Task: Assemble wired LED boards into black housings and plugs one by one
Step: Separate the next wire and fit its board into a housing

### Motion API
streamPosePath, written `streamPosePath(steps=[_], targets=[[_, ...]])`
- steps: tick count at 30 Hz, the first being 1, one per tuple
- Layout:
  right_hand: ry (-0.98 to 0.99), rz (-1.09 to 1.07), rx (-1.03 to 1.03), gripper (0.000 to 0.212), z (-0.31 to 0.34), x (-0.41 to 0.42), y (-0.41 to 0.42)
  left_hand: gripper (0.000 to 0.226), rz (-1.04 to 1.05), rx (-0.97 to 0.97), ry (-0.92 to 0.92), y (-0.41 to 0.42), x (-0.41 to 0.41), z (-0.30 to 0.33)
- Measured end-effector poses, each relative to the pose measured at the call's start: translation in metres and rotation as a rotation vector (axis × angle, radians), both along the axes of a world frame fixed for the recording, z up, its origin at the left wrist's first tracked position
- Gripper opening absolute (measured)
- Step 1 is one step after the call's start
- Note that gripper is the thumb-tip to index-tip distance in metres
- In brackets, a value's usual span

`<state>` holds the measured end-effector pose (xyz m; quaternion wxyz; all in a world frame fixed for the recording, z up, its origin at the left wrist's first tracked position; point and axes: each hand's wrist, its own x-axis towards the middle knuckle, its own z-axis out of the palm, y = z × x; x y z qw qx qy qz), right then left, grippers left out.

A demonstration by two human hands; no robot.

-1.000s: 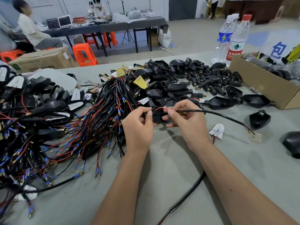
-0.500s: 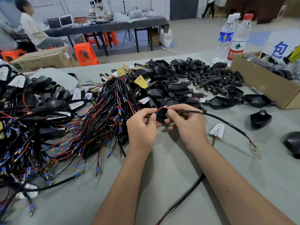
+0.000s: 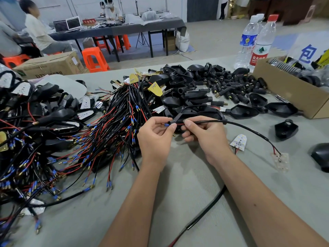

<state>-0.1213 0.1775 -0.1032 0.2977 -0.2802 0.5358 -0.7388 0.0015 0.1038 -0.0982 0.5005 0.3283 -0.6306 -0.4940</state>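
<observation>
Fingers of the left hand pinch the blue-sleeved end of a thin red wire, just where it comes out of a small black plastic housing held between both hands. The right hand curls round the black sheathed cable on the other side of that housing, thumb and forefinger closed on it. This cable runs rightward and down over the grey table covering to a pale, blurred LED board lying flat on the table. A second small white LED board lies just beside the right wrist. Left of the hands sprawls a big tangle of black and red wires with blue-tipped ends. Behind the hands sits a heap of loose black housings and plugs. A brown cardboard box stands at the right edge, with two clear plastic water bottles behind it.
</observation>
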Motion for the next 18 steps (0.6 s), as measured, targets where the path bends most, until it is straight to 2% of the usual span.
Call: streamPosePath(steps=[4,6,8,13,15,18], targets=[[-0.03,0.099,-0.048,0.005,-0.0001,0.0026,-0.0002,0.018,-0.04,0.023,0.027,-0.0013,0.0018,0.0004],[-0.03,0.074,-0.028,0.001,-0.0014,0.0031,-0.0013,0.014,-0.059,0.022,0.017,-0.0026,0.0022,0.0001],[-0.049,0.026,-0.014,0.007,-0.0019,0.0022,-0.0021,0.017,-0.062,0.03,0.0,-0.0044,0.002,-0.0015],[-0.045,0.033,0.018,0.019,-0.0034,0.0032,-0.005,0.016,0.087,-0.002,-0.04,-0.0043,-0.0009,-0.0077],[-0.006,0.067,0.068,0.025,-0.0027,0.0071,-0.006,0.016,0.131,0.057,0.064,-0.0055,-0.0017,-0.0055],[0.031,0.155,0.144,0.038,-0.0002,0.0102,-0.0042,0.014,0.132,0.231,0.312,-0.0083,-0.0014,0.001]])
